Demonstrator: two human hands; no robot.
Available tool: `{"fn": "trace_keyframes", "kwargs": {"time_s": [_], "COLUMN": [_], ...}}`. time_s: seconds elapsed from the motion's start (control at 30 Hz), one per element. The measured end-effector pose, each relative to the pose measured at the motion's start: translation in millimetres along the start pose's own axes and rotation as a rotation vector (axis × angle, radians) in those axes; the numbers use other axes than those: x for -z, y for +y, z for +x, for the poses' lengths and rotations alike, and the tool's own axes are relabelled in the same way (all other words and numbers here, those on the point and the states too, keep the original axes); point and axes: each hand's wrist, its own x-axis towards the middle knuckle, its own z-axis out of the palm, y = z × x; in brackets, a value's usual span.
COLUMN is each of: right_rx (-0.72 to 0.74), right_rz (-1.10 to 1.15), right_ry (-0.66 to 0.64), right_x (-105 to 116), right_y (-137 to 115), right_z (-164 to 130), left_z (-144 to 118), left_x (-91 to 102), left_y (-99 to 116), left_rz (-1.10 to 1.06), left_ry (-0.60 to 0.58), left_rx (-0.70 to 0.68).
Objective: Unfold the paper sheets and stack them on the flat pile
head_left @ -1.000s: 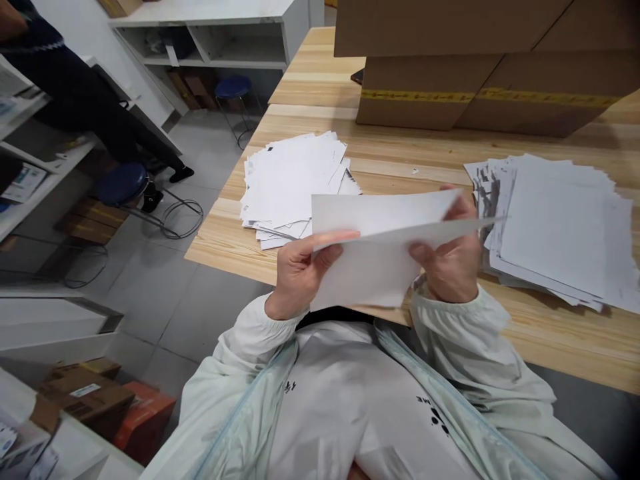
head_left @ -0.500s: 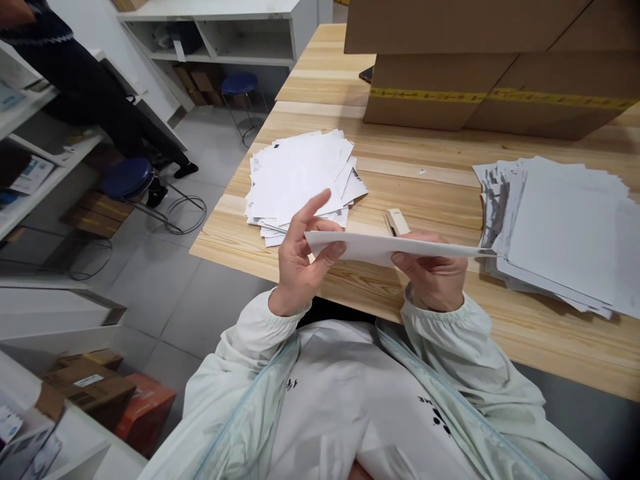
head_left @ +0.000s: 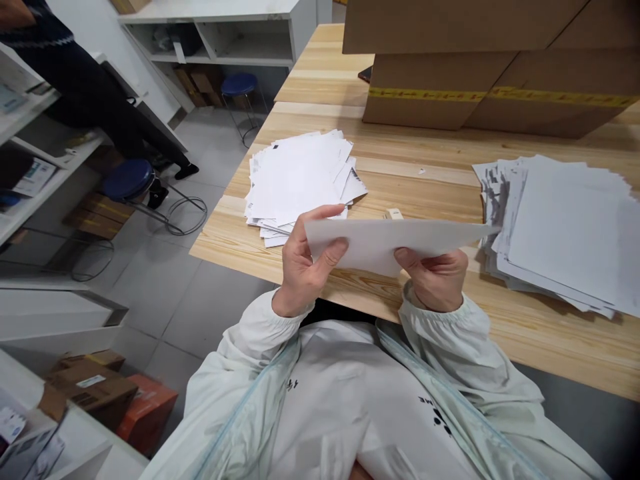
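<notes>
Between my two hands, above the table's front edge, I hold white paper [head_left: 373, 241] tilted with its broad face partly toward me; whether it is one sheet or several I cannot tell. My left hand [head_left: 313, 263] grips its left end, thumb on the near face and fingers behind. Toward the right part, my right hand [head_left: 434, 275] pinches the lower edge, thumb in front. Behind the paper, a beige stapler-like object [head_left: 395, 214] shows only its far end. A loose paper stack [head_left: 300, 177] lies beyond my left hand. Another paper stack [head_left: 567, 223] lies to the right.
Large cardboard boxes [head_left: 425, 93] stand at the back of the wooden table [head_left: 415, 150], beside a dark phone-like object [head_left: 366, 74]. Blue stools [head_left: 127, 179] and a standing person [head_left: 95, 87] are on the left. Shelves [head_left: 245, 47] and floor boxes [head_left: 93, 387] surround the aisle.
The paper has tipped up from nearly edge-on, so more of its face shows and it covers more of the beige object. My left index finger has lowered toward the paper.
</notes>
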Motion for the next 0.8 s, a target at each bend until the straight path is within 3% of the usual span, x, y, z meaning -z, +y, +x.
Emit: {"fn": "trace_keyframes", "kwargs": {"time_s": [0.13, 0.5, 0.6, 0.67, 0.73, 0.8], "right_rx": [0.061, 0.001, 0.026, 0.102, 0.188, 0.184], "right_rz": [-0.028, 0.013, -0.059, -0.130, -0.214, -0.311], "right_ry": [0.085, -0.027, 0.034, 0.159, 0.269, 0.272], "right_x": [-4.0, 2.1, 0.3, 5.6, 20.2, 44.1], "right_y": [-6.9, 13.2, -2.0, -19.0, -35.0, -43.8], "right_z": [1.3, -3.5, -3.9, -5.1, -7.8, -13.3], "left_z": [2.5, -16.4, -21.3, -28.4, -38.9, -50.9], "left_x": [-2.2, -4.6, -12.3, -19.6, -26.4, -31.3], "left_y": [5.7, -24.2, -19.2, -11.3, -2.5, 4.7], "left_rz": [0.005, 0.023, 0.050, 0.053, 0.042, 0.025], "left_ry": [-0.004, 0.015, 0.043, 0.053, 0.024, -0.088], "left_rx": [-0.040, 0.113, 0.079, 0.034, 0.008, 0.044]}}
